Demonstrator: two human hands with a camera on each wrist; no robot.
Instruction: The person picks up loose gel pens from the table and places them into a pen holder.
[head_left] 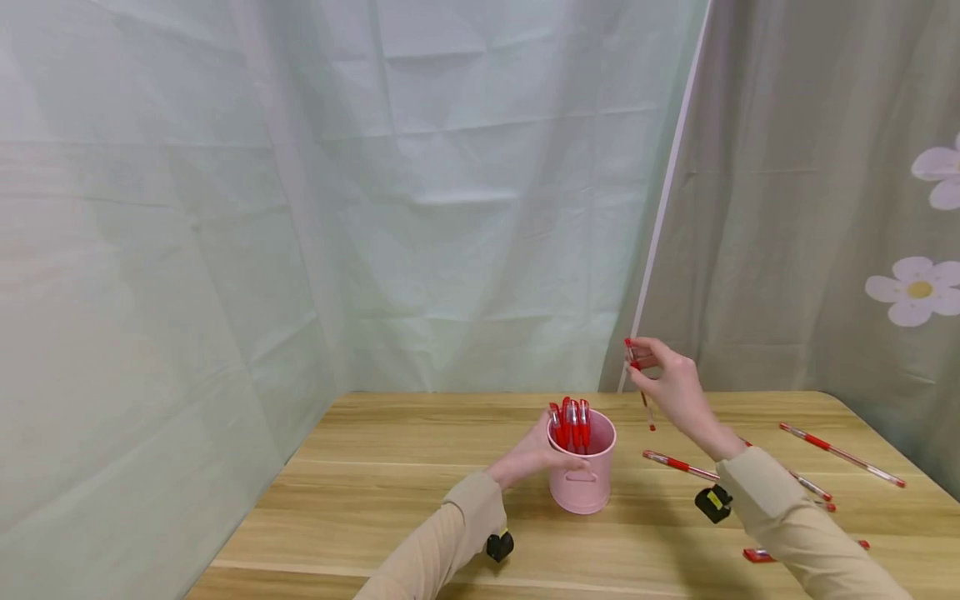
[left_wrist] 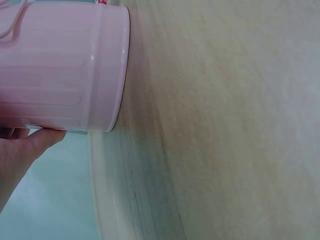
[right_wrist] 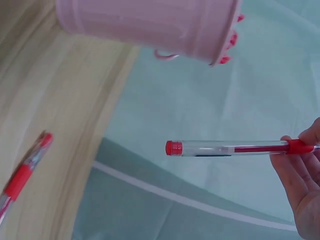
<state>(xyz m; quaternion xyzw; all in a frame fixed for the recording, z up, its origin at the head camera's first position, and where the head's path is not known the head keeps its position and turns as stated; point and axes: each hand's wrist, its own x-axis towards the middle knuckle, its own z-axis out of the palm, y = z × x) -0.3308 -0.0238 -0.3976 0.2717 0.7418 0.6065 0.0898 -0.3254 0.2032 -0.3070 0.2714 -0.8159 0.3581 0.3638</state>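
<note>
A pink pail-shaped pen holder (head_left: 581, 496) stands upright on the wooden table, several red gel pens (head_left: 573, 427) leaning inside with their caps up. My left hand (head_left: 534, 450) grips the holder from its left side near the rim. In the left wrist view the thumb lies along the pail's wall (left_wrist: 55, 70). Right of the holder and raised above the table, my right hand (head_left: 678, 390) pinches one clear-barrelled red gel pen (right_wrist: 225, 148) by its red grip section. The pen hangs down at a slant, its red end away from the fingers, apart from the holder.
Several more red pens lie scattered on the right of the table, among them one pen (head_left: 678, 463) near the holder and another pen (head_left: 840, 452) at the far right. My right forearm partly covers some. Behind the table (head_left: 360, 483) hangs a pale curtain (head_left: 465, 208).
</note>
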